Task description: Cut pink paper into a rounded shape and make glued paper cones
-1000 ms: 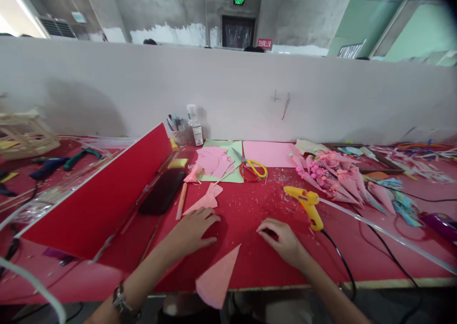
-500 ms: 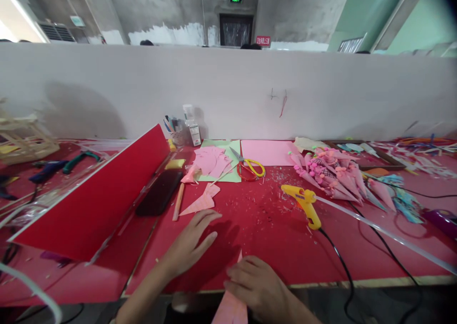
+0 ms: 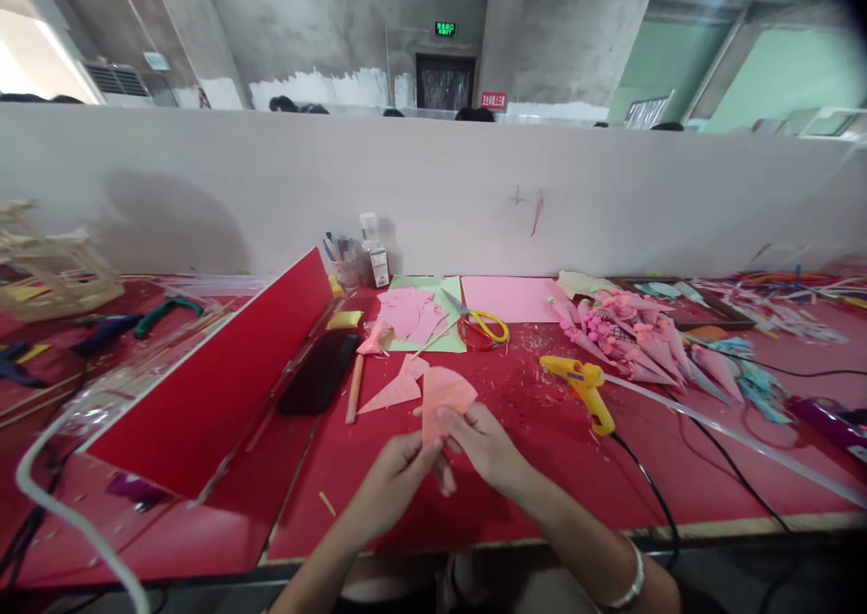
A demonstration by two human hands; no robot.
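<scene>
A fan-shaped piece of pink paper [image 3: 447,393] is held up between my two hands over the red table. My left hand [image 3: 399,474] pinches its lower tip. My right hand [image 3: 480,442] grips its right side, thumb on the near face. Just behind lie more cut pink paper pieces [image 3: 398,390] beside a pinkish stick [image 3: 354,388]. To the right rests a yellow hot glue gun [image 3: 579,388] with a long clear glue stick in its back. Scissors [image 3: 478,320] with red and yellow handles lie on the green sheet [image 3: 447,339].
A red board [image 3: 230,379] stands tilted at the left, with a black phone [image 3: 318,373] beside it. A pile of pink paper cones [image 3: 640,334] lies at the right. A bottle [image 3: 375,253] and a pen cup [image 3: 345,266] stand by the white partition [image 3: 420,190]. Cables cross the table's right side.
The pink paper has risen from the table's front edge to the middle, its rounded end now facing up. My left hand, formerly free and spread, has joined the right on it.
</scene>
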